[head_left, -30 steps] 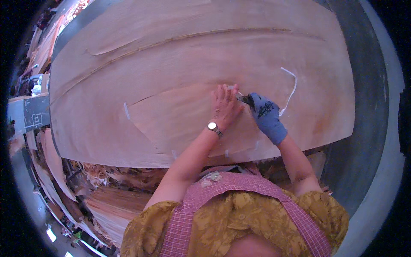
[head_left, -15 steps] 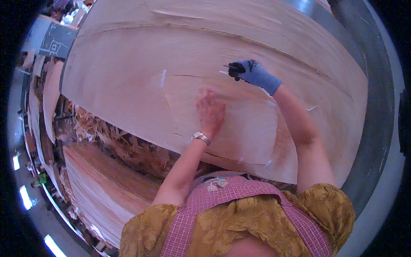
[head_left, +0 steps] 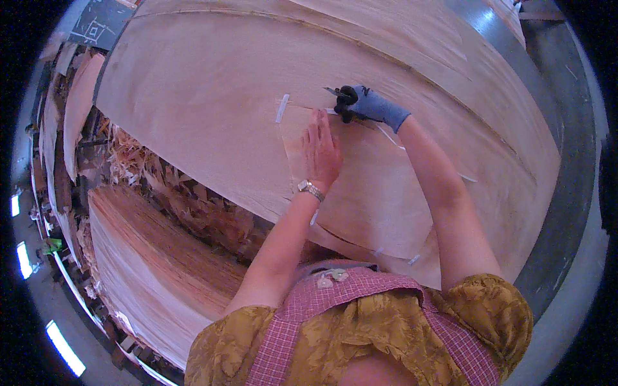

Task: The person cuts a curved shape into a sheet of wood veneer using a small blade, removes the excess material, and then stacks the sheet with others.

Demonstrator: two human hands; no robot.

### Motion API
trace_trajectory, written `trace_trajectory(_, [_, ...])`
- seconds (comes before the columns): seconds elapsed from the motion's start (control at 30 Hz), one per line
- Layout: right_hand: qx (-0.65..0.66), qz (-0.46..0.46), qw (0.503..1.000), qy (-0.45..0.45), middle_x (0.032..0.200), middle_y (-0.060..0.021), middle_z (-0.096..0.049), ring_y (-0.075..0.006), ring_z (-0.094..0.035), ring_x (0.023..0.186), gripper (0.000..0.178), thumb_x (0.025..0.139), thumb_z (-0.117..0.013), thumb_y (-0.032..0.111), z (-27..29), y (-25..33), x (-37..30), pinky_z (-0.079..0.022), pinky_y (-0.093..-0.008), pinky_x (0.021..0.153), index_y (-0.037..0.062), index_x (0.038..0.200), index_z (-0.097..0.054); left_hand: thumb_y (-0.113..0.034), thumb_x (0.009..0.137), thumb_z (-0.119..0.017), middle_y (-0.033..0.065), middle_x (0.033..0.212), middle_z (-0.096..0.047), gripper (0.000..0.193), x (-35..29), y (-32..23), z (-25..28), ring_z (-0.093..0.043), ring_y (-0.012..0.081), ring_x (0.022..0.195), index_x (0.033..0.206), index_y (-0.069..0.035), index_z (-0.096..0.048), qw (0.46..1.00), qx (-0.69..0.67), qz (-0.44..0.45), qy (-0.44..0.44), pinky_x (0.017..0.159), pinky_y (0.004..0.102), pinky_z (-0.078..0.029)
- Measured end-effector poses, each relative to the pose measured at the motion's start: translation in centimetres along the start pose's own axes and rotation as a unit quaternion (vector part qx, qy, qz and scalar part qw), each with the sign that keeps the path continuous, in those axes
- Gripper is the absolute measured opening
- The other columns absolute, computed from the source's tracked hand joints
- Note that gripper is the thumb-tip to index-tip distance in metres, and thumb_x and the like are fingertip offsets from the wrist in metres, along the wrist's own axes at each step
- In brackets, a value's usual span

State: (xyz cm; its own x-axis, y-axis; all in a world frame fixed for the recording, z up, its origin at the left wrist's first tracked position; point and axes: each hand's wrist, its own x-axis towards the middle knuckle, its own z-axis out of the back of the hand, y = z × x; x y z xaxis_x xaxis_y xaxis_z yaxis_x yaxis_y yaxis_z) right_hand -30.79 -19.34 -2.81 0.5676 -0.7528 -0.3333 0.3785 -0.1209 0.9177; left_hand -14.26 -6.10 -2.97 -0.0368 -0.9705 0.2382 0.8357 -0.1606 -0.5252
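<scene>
My left hand (head_left: 322, 151), bare and with a metal-banded watch (head_left: 311, 188) at the wrist, lies flat on a pale wood veneer sheet (head_left: 199, 109), fingers stretched away from me. A short white tape strip (head_left: 331, 111) shows beside its fingertips. Just right of them is my right hand (head_left: 364, 106), in a blue glove with black fingertips. It is closed round a knife, whose thin dark blade (head_left: 331, 91) points left; the handle is hidden. Another piece of white tape (head_left: 282, 108) sits left of my left hand, at the corner of a patch-like veneer piece (head_left: 386, 193).
More tape bits (head_left: 414, 259) mark the near edge. A long crack (head_left: 360, 42) crosses the sheet's far part. Left of the sheet are torn veneer scraps (head_left: 212, 222) and a stack of veneer (head_left: 148, 257). A dark metal surface (head_left: 547, 251) borders the right side.
My left hand, blurred before, now rests flat and farther forward, close to the glove. The right hand has shifted left over the sheet with the knife. The whole view has turned slightly.
</scene>
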Motion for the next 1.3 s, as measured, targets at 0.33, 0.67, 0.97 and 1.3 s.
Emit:
trace_trajectory(0.33, [-0.047,-0.021,0.999,0.015,0.083,-0.0063,-0.067,-0.0144,-0.059,0.072,0.016,0.08,-0.068,0.017,1.4,1.5,-2.8,-0.049,-0.0322,0.065,0.0041,0.089,-0.063,-0.009,0.087,-0.049,0.0174,0.145,-0.036,0.058,-0.4,-1.8,-1.0,-0.043,0.035,0.122,0.143,-0.002,-0.034,1.0,0.016,0.011,-0.014,0.101,0.0467,-0.034])
trace_trajectory(0.67, [0.252,-0.04,0.934,-0.25,0.083,-0.0084,-0.069,-0.0115,-0.059,0.06,0.019,0.09,-0.062,0.018,-3.6,1.1,-11.7,-0.049,-0.0257,0.051,0.0049,0.102,-0.057,-0.001,0.083,-0.054,0.0199,0.143,-0.037,0.059,-1.8,-3.8,-1.7,-0.038,0.0352,0.13,0.14,-0.009,-0.039,0.997,-0.078,-0.013,-0.006,0.107,0.0473,-0.031])
trace_trajectory(0.97, [0.324,-0.097,0.86,-0.382,0.085,-0.0113,-0.064,-0.0172,-0.065,0.066,0.021,0.091,-0.063,0.016,-9.5,-1.1,-12.8,-0.052,-0.0289,0.049,0.0012,0.097,-0.05,-0.005,0.085,-0.058,0.016,0.142,-0.039,0.044,-0.7,-4.6,-1.2,-0.041,0.0341,0.129,0.125,-0.025,-0.061,0.992,0.001,-0.072,0.099,0.104,0.0429,-0.035])
trace_trajectory(1.3, [0.276,-0.094,0.886,-0.361,0.08,-0.0118,-0.062,-0.0171,-0.063,0.061,0.026,0.088,-0.065,0.015,-9.6,-2.7,-15.4,-0.051,-0.0303,0.046,-0.0009,0.094,-0.045,-0.029,0.081,-0.07,0.0127,0.136,-0.045,0.029,-1.6,-6.1,-2.0,-0.045,0.0297,0.124,0.109,-0.019,-0.071,0.995,-0.098,-0.015,0.021,0.105,0.0422,-0.033])
